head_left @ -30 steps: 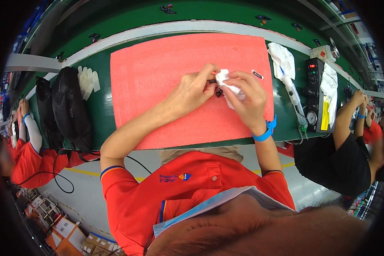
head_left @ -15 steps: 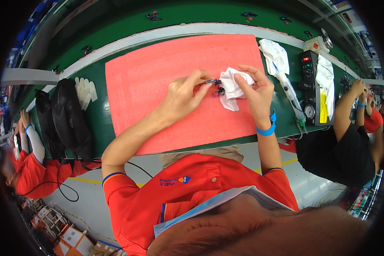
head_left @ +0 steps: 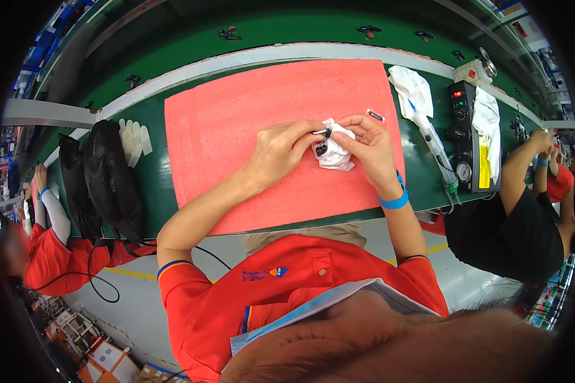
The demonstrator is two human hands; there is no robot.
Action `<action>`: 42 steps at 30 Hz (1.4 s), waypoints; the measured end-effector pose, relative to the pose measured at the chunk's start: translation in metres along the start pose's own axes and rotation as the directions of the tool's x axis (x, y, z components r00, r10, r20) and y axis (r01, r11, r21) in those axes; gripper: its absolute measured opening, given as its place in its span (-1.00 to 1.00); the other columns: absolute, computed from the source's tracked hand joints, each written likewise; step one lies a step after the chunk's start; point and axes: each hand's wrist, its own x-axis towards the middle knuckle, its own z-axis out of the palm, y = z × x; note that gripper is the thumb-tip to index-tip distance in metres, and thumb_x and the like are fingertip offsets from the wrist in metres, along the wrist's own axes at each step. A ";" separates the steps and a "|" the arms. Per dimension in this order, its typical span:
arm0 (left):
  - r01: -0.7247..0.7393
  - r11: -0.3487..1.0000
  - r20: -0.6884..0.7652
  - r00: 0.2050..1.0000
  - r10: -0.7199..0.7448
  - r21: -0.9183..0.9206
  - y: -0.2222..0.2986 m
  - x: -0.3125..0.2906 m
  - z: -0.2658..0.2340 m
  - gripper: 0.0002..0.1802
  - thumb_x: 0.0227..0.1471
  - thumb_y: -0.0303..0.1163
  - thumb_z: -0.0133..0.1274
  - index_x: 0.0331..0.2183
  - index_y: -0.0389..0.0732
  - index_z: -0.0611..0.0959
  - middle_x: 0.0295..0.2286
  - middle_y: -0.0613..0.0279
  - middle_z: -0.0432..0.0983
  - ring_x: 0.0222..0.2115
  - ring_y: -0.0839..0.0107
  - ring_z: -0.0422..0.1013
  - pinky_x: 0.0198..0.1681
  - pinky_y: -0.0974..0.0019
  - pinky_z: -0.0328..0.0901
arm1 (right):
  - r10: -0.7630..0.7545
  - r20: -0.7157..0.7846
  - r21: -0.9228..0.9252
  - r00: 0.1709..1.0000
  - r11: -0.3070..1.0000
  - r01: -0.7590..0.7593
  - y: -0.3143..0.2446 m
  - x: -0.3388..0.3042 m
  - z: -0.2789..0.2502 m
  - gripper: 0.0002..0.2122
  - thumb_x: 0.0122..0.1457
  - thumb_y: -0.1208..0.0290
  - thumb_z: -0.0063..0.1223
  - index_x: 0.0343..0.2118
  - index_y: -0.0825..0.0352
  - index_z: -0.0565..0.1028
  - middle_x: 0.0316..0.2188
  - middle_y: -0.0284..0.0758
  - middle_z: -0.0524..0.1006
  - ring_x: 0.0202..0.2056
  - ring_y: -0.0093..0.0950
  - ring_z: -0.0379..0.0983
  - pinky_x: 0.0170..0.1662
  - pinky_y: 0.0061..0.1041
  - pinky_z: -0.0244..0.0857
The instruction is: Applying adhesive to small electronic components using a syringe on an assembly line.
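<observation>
Over the pink foam mat (head_left: 223, 121), my left hand (head_left: 281, 150) is closed in a pinch on a small black part (head_left: 322, 149). It has a rounded dark end, and its exact kind is too small to tell. My right hand (head_left: 372, 153), with a blue band on its wrist, grips a crumpled white cloth (head_left: 337, 161) between thumb and fingers. The cloth lies against and behind the black part, so some of that part is hidden. Just beyond my right fingers, a small dark strip with a pale border (head_left: 375, 115) rests on the mat.
Right of the mat are a white cloth (head_left: 411, 86), a pen-like tool with a cable (head_left: 433, 140) and a black control box (head_left: 464, 127). Pale finger covers (head_left: 133, 142) and a black mesh bag (head_left: 112, 179) lie left. A green belt (head_left: 287, 29) carries small parts. Co-workers sit at both sides.
Both hands have moved slightly nearer to me, and the right hand also left, bringing cloth and black part closer together. The cloth is more bunched. The small strip by my right hand has come into sight.
</observation>
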 end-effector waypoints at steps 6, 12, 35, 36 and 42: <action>0.069 0.997 0.076 0.995 -0.065 -0.043 0.004 0.005 -0.005 -0.88 -0.24 -0.53 0.05 -0.49 -0.26 0.57 -0.57 0.18 0.48 -0.60 0.43 0.43 -0.55 0.49 0.33 | -0.048 -0.010 0.004 0.999 0.999 0.048 0.007 0.000 0.001 -0.81 -0.10 0.63 0.03 -0.37 0.43 0.36 -0.45 -0.33 0.44 -0.41 -0.67 0.36 -0.36 -0.74 0.25; 0.062 0.995 0.111 0.992 -0.053 -0.082 -0.007 0.004 -0.003 -0.86 -0.21 -0.54 0.03 -0.45 -0.30 0.56 -0.56 0.14 0.48 -0.59 0.43 0.42 -0.53 0.49 0.31 | -0.045 -0.048 -0.017 0.998 0.999 0.044 0.002 -0.001 0.001 -0.82 -0.11 0.63 0.03 -0.37 0.43 0.36 -0.46 -0.34 0.44 -0.41 -0.66 0.36 -0.36 -0.74 0.25; 0.325 0.912 0.152 0.944 -0.294 -0.251 0.001 0.004 -0.005 -0.84 -0.22 -0.55 0.04 -0.44 -0.35 0.54 -0.52 0.17 0.48 -0.53 0.53 0.40 -0.45 0.50 0.31 | -0.188 -0.088 -0.171 0.978 0.970 0.171 0.005 -0.001 -0.001 -0.86 -0.11 0.59 0.04 -0.42 0.42 0.43 -0.49 -0.34 0.45 -0.47 -0.63 0.37 -0.43 -0.71 0.24; 0.312 0.921 0.146 0.948 -0.284 -0.234 0.001 0.004 -0.005 -0.85 -0.22 -0.55 0.04 -0.45 -0.36 0.54 -0.53 0.17 0.48 -0.54 0.53 0.40 -0.45 0.50 0.31 | -0.390 -0.090 -0.406 0.916 0.854 0.324 0.004 -0.001 -0.001 -0.87 -0.12 0.59 0.05 -0.44 0.42 0.44 -0.49 -0.33 0.45 -0.48 -0.62 0.37 -0.43 -0.70 0.24; 0.458 0.820 0.213 0.888 -0.407 -0.343 -0.002 0.000 -0.003 -0.87 -0.17 -0.51 0.02 -0.47 -0.37 0.53 -0.53 0.16 0.48 -0.56 0.52 0.40 -0.47 0.51 0.31 | -0.469 0.127 -0.712 0.874 0.570 0.410 0.003 -0.003 0.008 -0.91 -0.15 0.62 0.04 -0.50 0.42 0.47 -0.47 -0.29 0.43 -0.45 -0.58 0.34 -0.41 -0.64 0.20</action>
